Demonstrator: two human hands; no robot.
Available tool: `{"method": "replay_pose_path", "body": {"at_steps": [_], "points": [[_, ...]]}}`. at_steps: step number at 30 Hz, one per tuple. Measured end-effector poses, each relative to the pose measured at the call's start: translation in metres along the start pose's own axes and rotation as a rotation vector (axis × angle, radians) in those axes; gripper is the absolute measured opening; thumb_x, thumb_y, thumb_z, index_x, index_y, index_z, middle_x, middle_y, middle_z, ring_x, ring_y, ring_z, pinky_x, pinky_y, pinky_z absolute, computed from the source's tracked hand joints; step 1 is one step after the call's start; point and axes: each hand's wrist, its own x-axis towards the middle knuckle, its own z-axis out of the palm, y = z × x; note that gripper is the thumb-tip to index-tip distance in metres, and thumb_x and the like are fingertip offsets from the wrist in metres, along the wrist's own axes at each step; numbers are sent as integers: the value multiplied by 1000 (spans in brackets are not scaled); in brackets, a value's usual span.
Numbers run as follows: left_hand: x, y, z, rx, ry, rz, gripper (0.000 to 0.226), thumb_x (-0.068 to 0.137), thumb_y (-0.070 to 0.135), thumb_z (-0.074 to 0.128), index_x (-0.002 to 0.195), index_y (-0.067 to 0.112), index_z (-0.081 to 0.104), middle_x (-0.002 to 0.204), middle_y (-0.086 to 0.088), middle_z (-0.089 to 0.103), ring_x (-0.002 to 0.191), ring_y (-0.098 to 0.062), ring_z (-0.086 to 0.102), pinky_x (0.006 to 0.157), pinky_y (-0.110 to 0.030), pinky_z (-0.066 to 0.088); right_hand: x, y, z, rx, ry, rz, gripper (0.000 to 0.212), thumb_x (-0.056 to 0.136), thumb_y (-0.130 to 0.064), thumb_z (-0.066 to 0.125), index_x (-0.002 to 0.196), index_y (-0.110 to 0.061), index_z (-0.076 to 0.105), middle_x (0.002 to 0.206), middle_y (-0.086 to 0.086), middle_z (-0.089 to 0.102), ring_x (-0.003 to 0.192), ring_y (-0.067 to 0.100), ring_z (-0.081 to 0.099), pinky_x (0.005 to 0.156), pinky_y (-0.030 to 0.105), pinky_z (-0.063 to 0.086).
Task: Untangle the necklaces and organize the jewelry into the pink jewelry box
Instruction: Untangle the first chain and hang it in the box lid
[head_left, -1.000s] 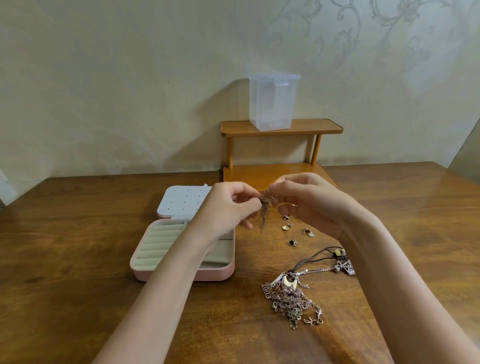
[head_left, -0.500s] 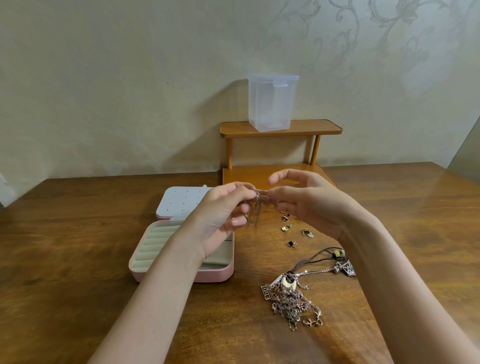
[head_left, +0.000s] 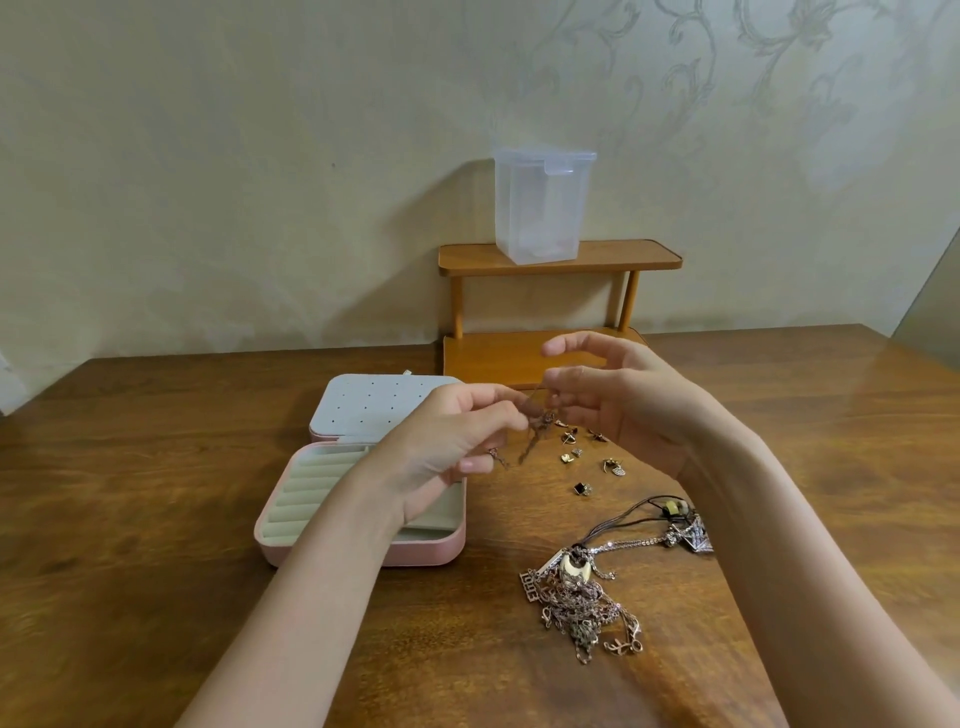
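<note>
My left hand (head_left: 447, 447) and my right hand (head_left: 618, 400) are raised over the wooden table and both pinch a thin tangled chain (head_left: 537, 428) that hangs between their fingertips. The pink jewelry box (head_left: 275, 525) lies open below my left hand, with ridged cream slots inside and a white dotted lid (head_left: 363, 402) laid back. A tangled heap of necklaces (head_left: 576, 597) lies at the front right. A dark cord necklace (head_left: 639, 512) and a silver pendant (head_left: 693, 538) trail from it. Several small earrings (head_left: 582, 457) are scattered under my hands.
A small two-tier wooden shelf (head_left: 561, 260) stands against the wall behind my hands. On its top board is a clear plastic container (head_left: 540, 208). The brown table (head_left: 130, 493) spreads wide to the left.
My hands have drawn slightly apart and my right hand's upper fingers have lifted and spread. The chain now hangs a little lower between them. The view has shifted slightly.
</note>
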Motion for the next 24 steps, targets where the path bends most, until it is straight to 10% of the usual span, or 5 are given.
{"method": "replay_pose_path", "body": {"at_steps": [9, 24], "points": [[3, -5, 2, 185, 83, 43, 19, 83, 15, 68, 100, 7, 69, 92, -7, 61, 62, -6, 42, 40, -10, 28, 1, 0, 0, -30, 32, -13, 19, 83, 4, 61, 97, -7, 59, 70, 6, 65, 65, 16, 64, 56, 21, 54], [4, -2, -3, 73, 175, 86, 10, 88, 21, 62, 85, 13, 68, 42, 15, 40, 51, -6, 30, 39, -10, 26, 0, 4, -1, -383, 47, -117, 7, 80, -14, 68, 80, -9, 73, 70, -3, 68, 68, 9, 58, 62, 20, 49]]}}
